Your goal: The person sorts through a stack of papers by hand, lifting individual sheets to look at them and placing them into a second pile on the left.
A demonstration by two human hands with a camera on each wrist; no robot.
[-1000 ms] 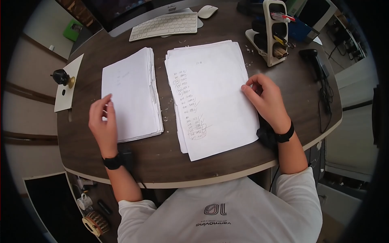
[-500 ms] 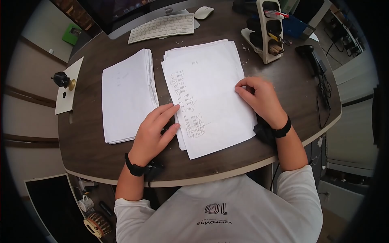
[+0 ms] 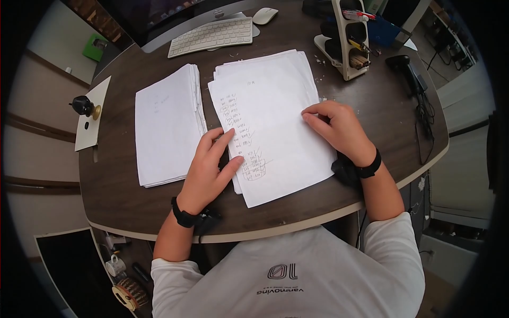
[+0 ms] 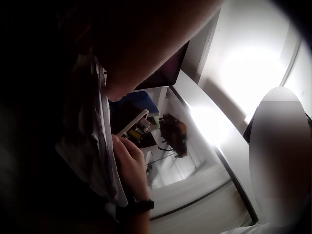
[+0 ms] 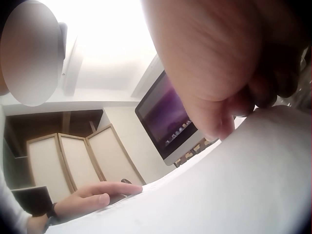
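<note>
The written sheet of paper [image 3: 281, 127], with columns of numbers and tick marks, lies on top of a paper stack. My left hand [image 3: 204, 169] rests at the left edge of this sheet, fingers loosely extended and thumb tip over the writing. Over the right edge lies my right hand [image 3: 339, 130], its thumb and index fingertips close together on the sheet and its other fingers bent. I cannot tell whether it pinches the paper. In the right wrist view the right thumb reaches down to the white paper [image 5: 195, 195]. A second paper stack [image 3: 167, 127] lies left of my left hand.
Behind the papers are a keyboard [image 3: 212, 37], a mouse [image 3: 265, 16] and a monitor [image 3: 175, 24]. A pen holder [image 3: 344, 47] stands back right, with a black scanner-like device [image 3: 408, 74] and cable beside it. A dark ornament [image 3: 82, 106] sits at far left. White crumbs dot the desk [image 3: 275, 217].
My left hand has moved right, from the left paper stack to the left edge of the written sheet. My right hand has shifted slightly left over the sheet.
</note>
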